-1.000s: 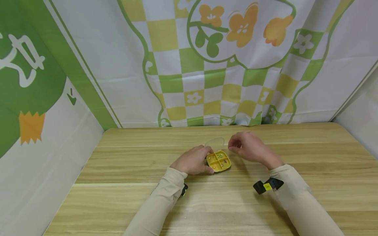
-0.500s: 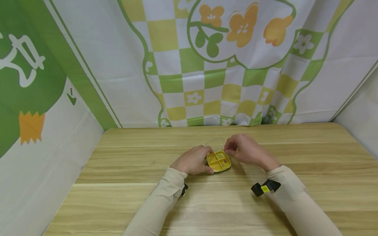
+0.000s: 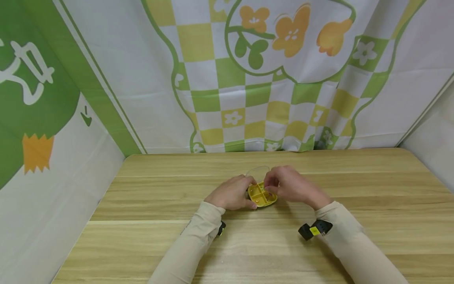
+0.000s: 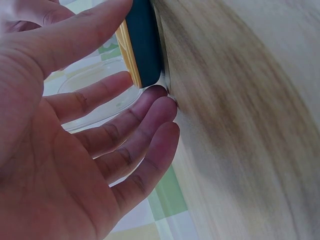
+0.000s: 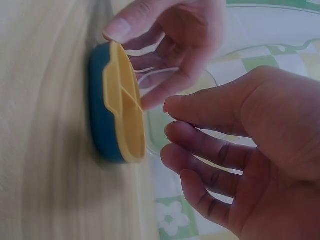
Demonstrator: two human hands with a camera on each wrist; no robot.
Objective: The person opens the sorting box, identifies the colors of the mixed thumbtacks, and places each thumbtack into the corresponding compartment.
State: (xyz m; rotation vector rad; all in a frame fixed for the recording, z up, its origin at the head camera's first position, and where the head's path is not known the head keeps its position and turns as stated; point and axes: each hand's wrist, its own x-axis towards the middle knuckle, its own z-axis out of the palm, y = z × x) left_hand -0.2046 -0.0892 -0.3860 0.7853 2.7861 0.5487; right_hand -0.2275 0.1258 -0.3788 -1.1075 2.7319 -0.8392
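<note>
A small pill box (image 3: pixel 261 200) has a yellow divided tray, a dark teal base and a clear lid (image 3: pixel 257 170) that stands raised at its far side. Tiny colored pieces lie in its compartments, including an orange ring-like one (image 3: pixel 257 201). My left hand (image 3: pixel 231 193) grips the box's left end between thumb and index finger, its other fingers spread near the tabletop. Above the right compartments, my right hand (image 3: pixel 291 187) has its thumb and index fingertips close together. No piece shows between them in the right wrist view, where the other fingers (image 5: pixel 200 195) are loosely bent.
The wooden table (image 3: pixel 159 236) runs back to a hanging checkered cloth (image 3: pixel 234 94) with flower prints. Another printed cloth (image 3: pixel 106 142) closes off the left side. Each wrist wears a black strap, such as the right strap (image 3: pixel 315 230).
My right hand has moved left and slightly down, from beside the pill box to over its right compartments. My left hand and the box have stayed put.
</note>
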